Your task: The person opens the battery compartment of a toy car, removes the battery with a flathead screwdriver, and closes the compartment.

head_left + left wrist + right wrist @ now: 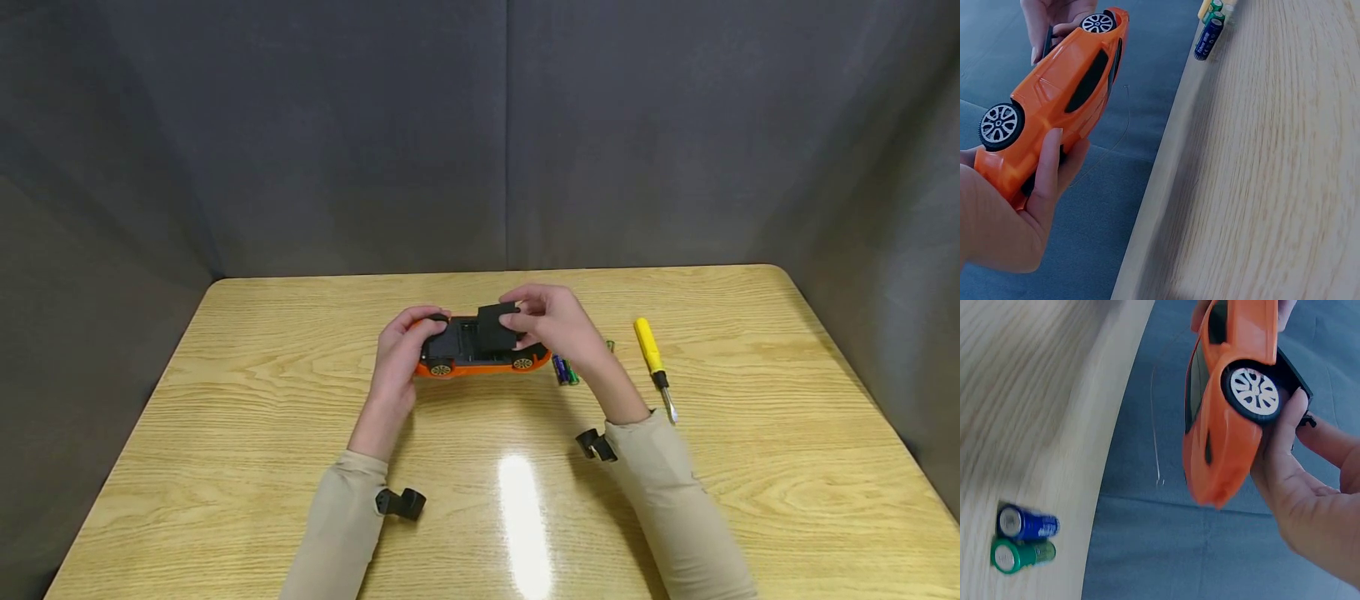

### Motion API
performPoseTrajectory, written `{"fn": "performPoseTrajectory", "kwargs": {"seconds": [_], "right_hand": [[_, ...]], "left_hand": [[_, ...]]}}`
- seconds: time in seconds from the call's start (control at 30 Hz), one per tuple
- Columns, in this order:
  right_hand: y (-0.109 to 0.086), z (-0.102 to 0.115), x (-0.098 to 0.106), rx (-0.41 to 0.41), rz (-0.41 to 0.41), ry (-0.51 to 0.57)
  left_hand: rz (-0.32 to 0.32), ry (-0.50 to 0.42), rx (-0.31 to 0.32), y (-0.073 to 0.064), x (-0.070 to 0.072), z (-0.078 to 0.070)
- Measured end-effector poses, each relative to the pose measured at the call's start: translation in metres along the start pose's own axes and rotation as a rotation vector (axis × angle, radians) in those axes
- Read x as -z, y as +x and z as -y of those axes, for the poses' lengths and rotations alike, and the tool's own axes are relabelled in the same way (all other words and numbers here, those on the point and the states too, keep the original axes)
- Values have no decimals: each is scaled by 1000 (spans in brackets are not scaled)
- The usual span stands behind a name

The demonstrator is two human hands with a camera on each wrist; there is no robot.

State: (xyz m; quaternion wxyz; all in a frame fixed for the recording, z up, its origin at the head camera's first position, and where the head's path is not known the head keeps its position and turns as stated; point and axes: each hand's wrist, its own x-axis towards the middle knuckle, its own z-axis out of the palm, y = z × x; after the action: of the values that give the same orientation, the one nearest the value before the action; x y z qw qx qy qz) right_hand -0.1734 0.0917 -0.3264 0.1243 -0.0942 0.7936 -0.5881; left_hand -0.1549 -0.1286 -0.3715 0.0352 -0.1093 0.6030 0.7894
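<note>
An orange toy car is held above the table with its black underside facing up. My left hand grips one end of it, thumb on the underside and fingers along the body. My right hand pinches a flat black cover between thumb and fingers, over the other end of the underside. Beside the cover, part of a dark recess shows in the underside. From the right wrist view, the cover's edge stands off the body behind the wheel.
A blue battery and a green battery lie near the right hand, with another green one partly hidden by the wrist. Farther right lies a yellow-handled screwdriver on the wooden table. Dark curtains stand behind the table.
</note>
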Motion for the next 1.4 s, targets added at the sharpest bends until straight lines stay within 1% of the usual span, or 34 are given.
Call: {"fn": "performPoseTrajectory", "kwargs": {"seconds": [0.27,0.63,0.8,1.03,1.2,1.4], "right_hand": [[2,0,-11,-18,21,7],[2,0,-14,-26,29,-10],[2,-1,-13,-47,29,31],[2,-1,-10,-92,58,85],[3,-2,-9,-99,80,99],[3,-4,-8,-97,79,119]], "left_hand": [[4,4,-1,0,-1,1],[13,-11,-12,-1,-2,1],[26,-5,-28,-2,-2,0],[39,26,-45,-3,-3,0],[40,25,-57,-4,-4,-1],[38,43,-71,-4,-4,-1]]}}
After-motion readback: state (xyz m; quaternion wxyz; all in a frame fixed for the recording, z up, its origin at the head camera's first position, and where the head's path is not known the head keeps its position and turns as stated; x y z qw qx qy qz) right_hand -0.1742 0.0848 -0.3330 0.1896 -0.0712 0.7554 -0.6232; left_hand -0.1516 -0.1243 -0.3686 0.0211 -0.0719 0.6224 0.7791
